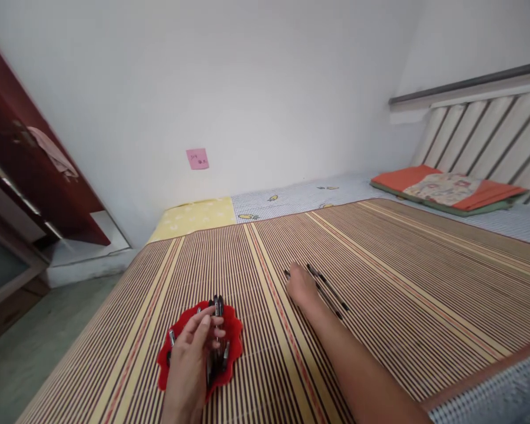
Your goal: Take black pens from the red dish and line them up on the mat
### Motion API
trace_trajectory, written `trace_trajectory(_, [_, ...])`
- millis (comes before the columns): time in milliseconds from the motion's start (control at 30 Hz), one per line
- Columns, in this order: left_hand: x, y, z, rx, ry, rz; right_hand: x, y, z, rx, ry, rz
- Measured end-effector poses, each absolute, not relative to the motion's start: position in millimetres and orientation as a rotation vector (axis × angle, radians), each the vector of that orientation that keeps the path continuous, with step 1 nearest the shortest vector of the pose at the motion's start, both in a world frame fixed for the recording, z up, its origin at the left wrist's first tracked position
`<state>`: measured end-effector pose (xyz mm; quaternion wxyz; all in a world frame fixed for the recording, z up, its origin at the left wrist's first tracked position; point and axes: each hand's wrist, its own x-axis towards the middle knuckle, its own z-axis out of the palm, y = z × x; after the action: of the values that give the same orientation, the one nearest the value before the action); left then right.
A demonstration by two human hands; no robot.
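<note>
A red tray with a scalloped rim (236, 330) lies on the striped mat, with several black pens in it. My left hand (194, 344) is over the tray, its fingers curled around a small bunch of black pens (217, 303) whose ends stick up past the fingertips. Farther right, my right hand (302, 285) is down at the mat, closed, with the dark end of a black pen (287, 274) showing at its left side. Its fingertips are mostly hidden behind the hand. Just right of it, black pens (334, 291) lie side by side, slanting, on the mat.
The striped mat (212, 259) covers a bed beside a white wall. A folded orange and green cloth (446, 187) lies near the slatted headboard (481, 132). A pink note (197, 159) is on the wall. At left stand a dark red door (39, 147) and the floor (70, 312).
</note>
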<state>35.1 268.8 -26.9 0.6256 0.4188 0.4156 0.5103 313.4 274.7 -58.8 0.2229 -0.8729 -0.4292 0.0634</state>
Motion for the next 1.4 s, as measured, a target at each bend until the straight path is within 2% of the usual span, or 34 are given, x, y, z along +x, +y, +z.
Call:
trace_trajectory(267, [3, 281, -12, 0.820, 0.938, 1.364, 298, 265, -66, -2.233, -1.227, 0.240])
trace_trajectory(533, [-18, 285, -10, 0.730, 0.905, 1.446, 218, 286, -57, -1.711, -1.368, 0.623])
trace_trajectory(833, [-18, 283, -3, 0.671, 0.916, 1.429, 182, 339, -76, -1.570, -1.266, 0.920])
trace_trajectory(1200, [-12, 283, -9, 0.723, 0.934, 1.375, 175, 308, -53, -1.433, -1.268, 0.933])
trace_trajectory(1400, [-9, 288, -22, 0.935, 1.075, 1.299, 151, 292, -60, -1.410, -1.368, 0.987])
